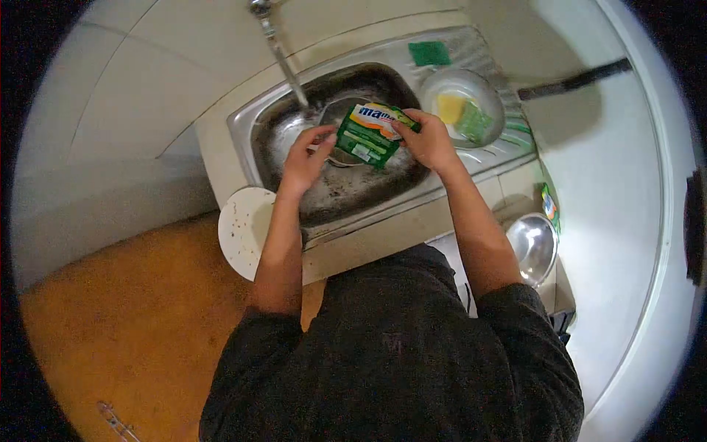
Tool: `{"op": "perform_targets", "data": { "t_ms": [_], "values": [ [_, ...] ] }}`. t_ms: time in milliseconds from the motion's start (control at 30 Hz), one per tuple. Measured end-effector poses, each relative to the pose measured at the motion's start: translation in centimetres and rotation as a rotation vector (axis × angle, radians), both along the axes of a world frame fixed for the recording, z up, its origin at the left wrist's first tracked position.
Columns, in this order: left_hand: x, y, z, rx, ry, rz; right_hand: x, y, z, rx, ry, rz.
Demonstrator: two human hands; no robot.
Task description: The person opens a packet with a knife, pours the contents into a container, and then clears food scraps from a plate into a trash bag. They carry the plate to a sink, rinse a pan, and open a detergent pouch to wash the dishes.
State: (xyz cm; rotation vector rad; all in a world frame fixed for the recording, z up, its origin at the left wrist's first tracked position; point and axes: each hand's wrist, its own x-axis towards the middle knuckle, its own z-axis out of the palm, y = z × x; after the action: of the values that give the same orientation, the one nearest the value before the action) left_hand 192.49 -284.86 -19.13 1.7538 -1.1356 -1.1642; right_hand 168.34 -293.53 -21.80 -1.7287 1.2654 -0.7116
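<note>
My right hand point(430, 140) pinches the upper right corner of a green dish soap pouch point(361, 140) printed with "mama", holding it tilted over the sink point(342, 199). Close to the pouch's left edge is my left hand point(308, 156), its thumb and fingers apart and curved toward it. Behind the pouch, a round bowl point(333, 110) sits in the stained metal basin, partly hidden.
A faucet point(283, 62) reaches over the basin. On the drainboard are a green scouring pad point(429, 53) and a bowl point(434, 92) with a yellow sponge point(449, 108) and green wrapper point(473, 121). A speckled white plate point(241, 232) lies left; a metal bowl point(532, 247) and another pouch point(549, 206) right.
</note>
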Motion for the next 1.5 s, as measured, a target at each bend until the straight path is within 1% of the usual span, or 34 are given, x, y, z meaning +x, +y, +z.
{"op": "perform_targets", "data": {
  "t_ms": [67, 100, 133, 167, 200, 267, 333, 367, 467, 533, 600, 667, 767, 833, 867, 967, 1000, 1067, 1167, 1267, 1300, 1367, 1433, 1500],
  "values": [
    [0.7, 0.0, -0.5, -0.138, -0.214, -0.042, 2.1, -0.7, -0.9, 0.18, 0.027, 0.017],
    [1.0, -0.3, -0.8, -0.216, -0.175, -0.021, 2.9, -0.9, -0.7, 0.181, 0.028, 0.039],
    [1.3, -0.2, -1.1, -0.211, -0.177, -0.002, 3.5, -1.0, -0.3, 0.248, 0.038, 0.041],
    [1.6, -0.1, -1.3, -0.276, -0.244, 0.007, 4.1, -1.0, -0.2, 0.316, 0.05, 0.041],
    [1.7, -0.1, -1.2, -0.341, -0.311, 0.015, 4.4, -1.0, -1.2, 0.318, 0.054, 0.055],
    [1.9, -0.3, -1.7, -0.349, -0.29, 0.046, 4.7, -1.1, -3.7, 0.127, -0.031, 0.102],
    [2.3, -0.7, -2.5, -0.537, -0.413, -0.01, 5.3, -0.7, -2.4, 0.157, -0.007, 0.102],
    [2.3, -0.6, -2.8, -0.533, -0.414, -0.003, 5.6, -0.5, -1.9, 0.188, 0.013, 0.094],
    [2.4, -0.8, -2.7, -0.552, -0.444, 0.006, 6.0, -0.6, -3.5, 0.246, 0.026, 0.084],
    [2.8, -1.0, -2.6, -0.526, -0.406, -0.046, 6.6, -0.7, -3.1, 0.286, 0.014, 0.082],
    [3.0, -1.1, -2.7, -0.537, -0.439, -0.035, 7.0, -0.6, -2.9, 0.326, 0.004, 0.078],
    [3.6, -1.0, -3.0, -0.546, -0.471, -0.024, 7.6, -0.5, -3.0, 0.269, 0.007, 0.086],
    [4.1, -1.1, -3.5, -0.533, -0.458, -0.044, 7.9, -1.0, -4.6, 0.256, -0.018, 0.131],
    [4.4, -1.1, -3.4, -0.604, -0.536, -0.049, 8.3, -0.9, -3.8, 0.247, -0.011, 0.141],
    [4.6, -1.2, -3.4, -0.601, -0.533, -0.049, 8.5, -0.9, -3.5, 0.243, -0.005, 0.149],
    [5.2, -1.6, -3.3, -0.589, -0.579, -0.112, 8.9, -1.0, -4.1, 0.294, -0.071, 0.135],
    [5.3, -1.8, -3.3, -0.596, -0.583, -0.114, 9.0, -0.9, -3.5, 0.296, -0.069, 0.131],
    [5.3, -2.0, -3.4, -0.6, -0.583, -0.119, 9.0, -1.0, -2.2, 0.232, 0.017, 0.158],
    [5.4, -2.1, -3.7, -0.587, -0.64, -0.152, 9.1, -0.9, -1.7, 0.224, -0.002, 0.146],
    [5.3, -2.1, -4.3, -0.614, -0.653, -0.16, 9.1, -1.0, -2.3, 0.218, -0.018, 0.132],
    [5.3, -2.1, -4.4, -0.613, -0.643, -0.131, 9.1, -1.0, -2.4, 0.22, -0.018, 0.13],
    [5.1, -2.0, -4.5, -0.613, -0.632, -0.106, 9.0, -1.1, -2.6, 0.144, 0.043, 0.16],
    [5.1, -1.8, -4.2, -0.583, -0.68, -0.08, 8.9, -1.2, -3.0, 0.126, 0.046, 0.172],
    [5.3, -1.9, -4.3, -0.575, -0.657, -0.114, 8.9, -1.3, -3.3, 0.106, 0.049, 0.189]
  ]
}}
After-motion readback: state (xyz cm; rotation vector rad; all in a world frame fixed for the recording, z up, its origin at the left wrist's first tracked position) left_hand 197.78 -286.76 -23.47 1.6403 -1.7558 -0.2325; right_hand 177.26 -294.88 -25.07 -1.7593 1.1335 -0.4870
